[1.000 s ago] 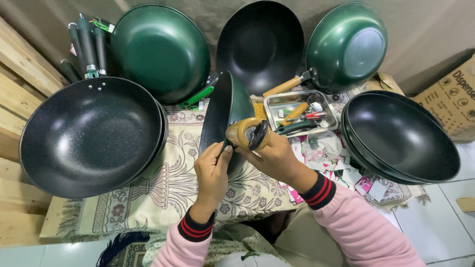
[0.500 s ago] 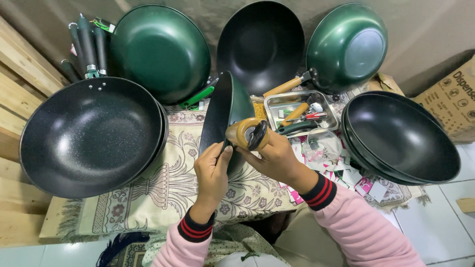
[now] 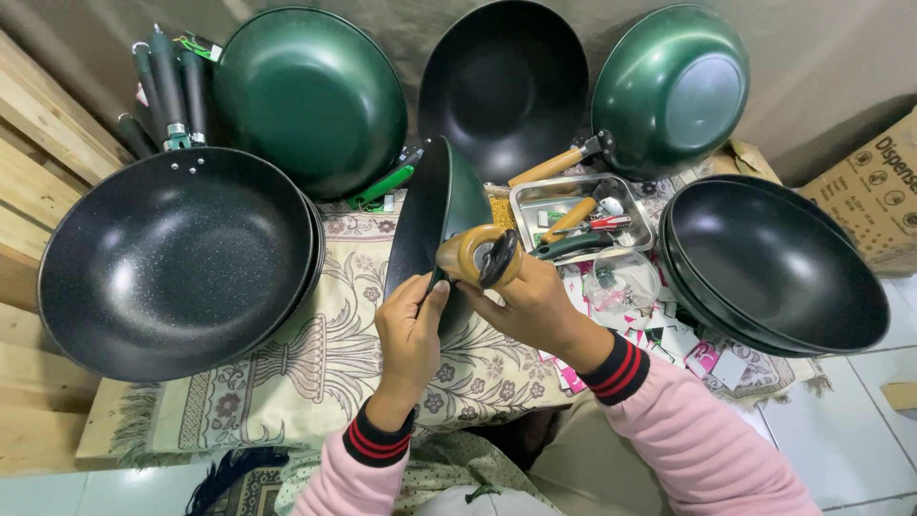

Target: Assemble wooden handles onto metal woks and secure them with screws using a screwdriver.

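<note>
1. On the left, a stack of big black pans [image 3: 177, 258] lies on the patterned cloth [image 3: 315, 382]. I cannot count the stack. Behind it stand about four dark handles [image 3: 167, 91].
2. In the middle, the person holds one green pan [image 3: 435, 229] up on its edge, over the cloth.
3. The left hand [image 3: 411, 325] pinches something small at the pan's rim; I cannot tell what.
4. The right hand [image 3: 530, 306] is wrapped tight around the wooden handle [image 3: 478, 256].
5. The pan looks heavy, hard and smooth, so the handle seems the best place to hold.
6. At the far wall lean three pans: green [image 3: 310, 96], black [image 3: 506, 81], green [image 3: 673, 86].
7. One metal tray [image 3: 530, 205] of tools sits near them.
8. On the right sits another black stack [image 3: 774, 268].
</note>
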